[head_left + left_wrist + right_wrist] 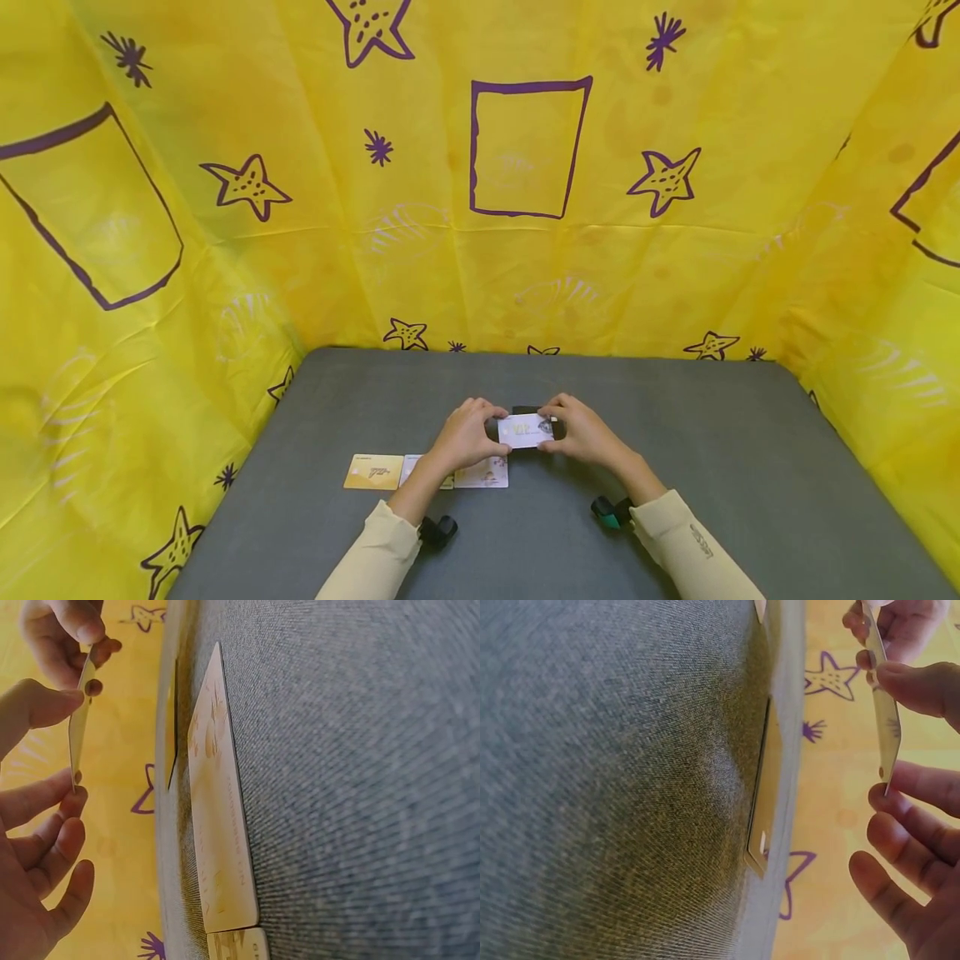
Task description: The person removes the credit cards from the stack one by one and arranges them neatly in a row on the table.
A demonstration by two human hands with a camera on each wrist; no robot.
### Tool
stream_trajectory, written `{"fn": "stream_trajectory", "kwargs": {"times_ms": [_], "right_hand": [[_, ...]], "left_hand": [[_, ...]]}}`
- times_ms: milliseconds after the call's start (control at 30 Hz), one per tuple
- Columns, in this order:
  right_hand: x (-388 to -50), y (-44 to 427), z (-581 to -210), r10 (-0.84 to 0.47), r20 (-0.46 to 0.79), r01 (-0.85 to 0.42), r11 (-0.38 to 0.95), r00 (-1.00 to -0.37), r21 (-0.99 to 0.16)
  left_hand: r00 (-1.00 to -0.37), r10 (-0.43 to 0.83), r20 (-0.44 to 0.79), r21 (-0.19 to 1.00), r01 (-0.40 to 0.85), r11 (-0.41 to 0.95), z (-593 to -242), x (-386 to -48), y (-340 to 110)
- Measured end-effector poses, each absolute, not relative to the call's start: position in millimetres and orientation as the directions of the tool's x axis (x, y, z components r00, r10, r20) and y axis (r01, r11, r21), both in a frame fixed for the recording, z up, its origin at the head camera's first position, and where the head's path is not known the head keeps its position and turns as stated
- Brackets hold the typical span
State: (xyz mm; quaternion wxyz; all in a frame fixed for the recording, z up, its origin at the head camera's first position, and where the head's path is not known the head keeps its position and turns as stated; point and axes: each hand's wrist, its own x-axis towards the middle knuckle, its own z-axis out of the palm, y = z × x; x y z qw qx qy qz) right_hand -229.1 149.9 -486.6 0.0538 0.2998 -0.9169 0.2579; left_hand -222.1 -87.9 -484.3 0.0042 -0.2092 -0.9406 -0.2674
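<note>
Both hands hold a white card point(525, 431) with yellow lettering up above the grey table. My left hand point(468, 435) pinches its left end between thumb and fingers, and my right hand point(581, 429) pinches the right end. Seen edge-on in the left wrist view, the card point(81, 720) stands tilted, with the remaining fingers of the left hand point(30, 877) spread below it. Under the left hand, a row of cards lies on the table: a golden card point(372, 472), a partly covered white card point(409, 463) and a pale patterned card point(487, 473).
Behind the held card, a dark flat piece point(525, 409) lies mostly hidden on the grey table point(712, 433). Yellow cloth point(450, 275) with purple drawings hangs around the back and sides. Each wrist wears a small black camera strap point(438, 531).
</note>
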Motion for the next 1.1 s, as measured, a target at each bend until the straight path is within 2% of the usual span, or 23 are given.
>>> {"fn": "stream_trajectory", "kwargs": {"times_ms": [400, 733, 1100], "right_hand": [[-218, 153, -487, -0.516, 0.225, -0.557, 0.695, -0.827, -0.455], [-212, 156, -490, -0.508, 0.181, -0.528, 0.709, -0.842, -0.467], [-209, 160, -494, -0.51, 0.175, -0.527, 0.711, -0.842, -0.465]], "left_hand": [[-0.902, 0.417, 0.111, 0.494, 0.414, 0.764, -483, -215, -85], [-0.884, 0.468, 0.023, 0.53, 0.408, 0.744, -488, -212, -82], [-0.867, 0.498, 0.02, 0.498, 0.441, 0.747, -492, -207, -80]]}}
